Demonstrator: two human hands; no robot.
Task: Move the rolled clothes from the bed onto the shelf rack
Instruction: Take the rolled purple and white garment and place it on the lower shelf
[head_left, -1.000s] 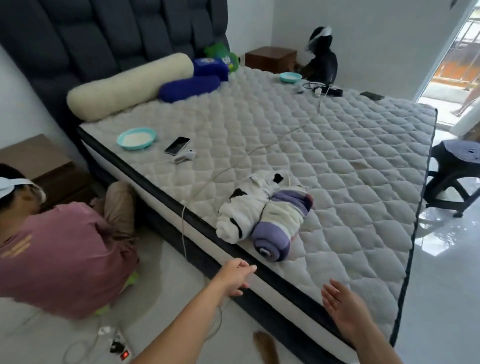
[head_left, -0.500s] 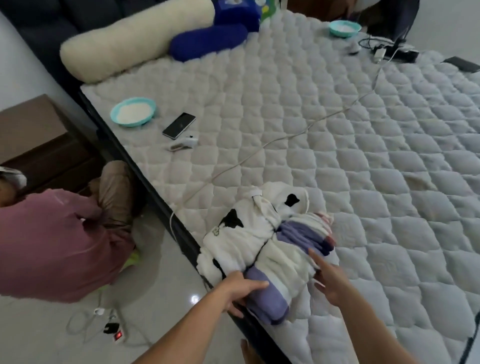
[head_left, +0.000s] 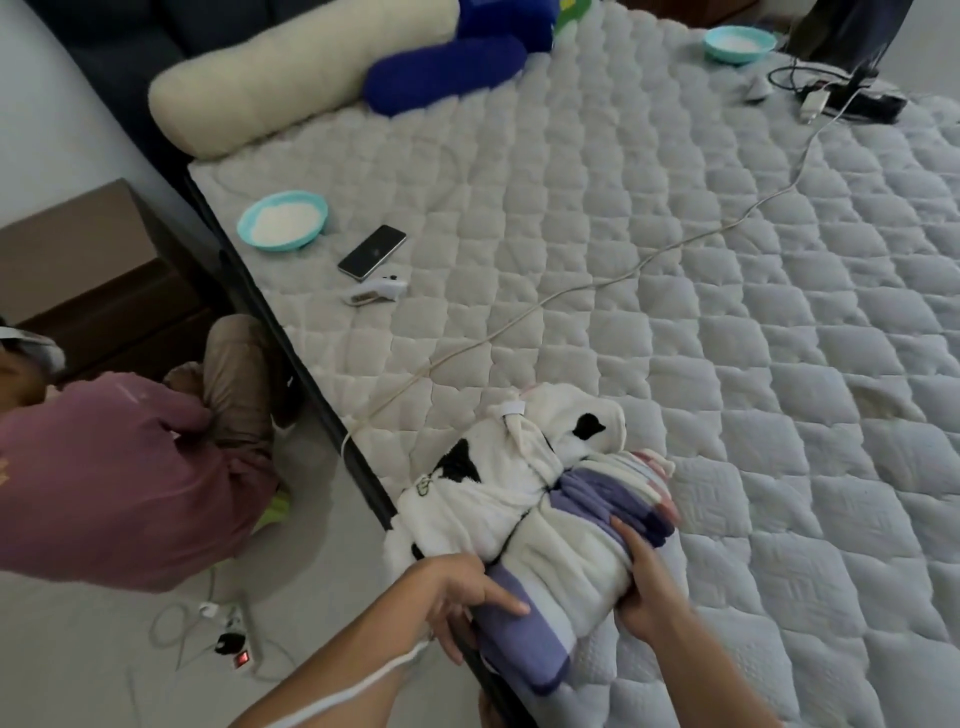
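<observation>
Two rolled clothes lie side by side at the near edge of the bed (head_left: 675, 260). One is a white roll with black patches (head_left: 493, 478); the other is a purple-and-white striped roll (head_left: 566, 561) to its right. My left hand (head_left: 457, 592) grips the near purple end of the striped roll, thumb on top. My right hand (head_left: 649, 587) holds the same roll from its right side, fingers curled against the fabric. The shelf rack is out of view.
A person in a pink top (head_left: 114, 478) crouches on the floor left of the bed. On the mattress lie a teal bowl (head_left: 283, 221), a phone (head_left: 371, 252), a white cable (head_left: 597, 283), bolsters (head_left: 291, 83) and a second bowl (head_left: 737, 44). A power strip (head_left: 234, 639) lies on the floor.
I moved closer to the bed. Both hands went from hanging free above the floor to taking hold of the striped roll on either side.
</observation>
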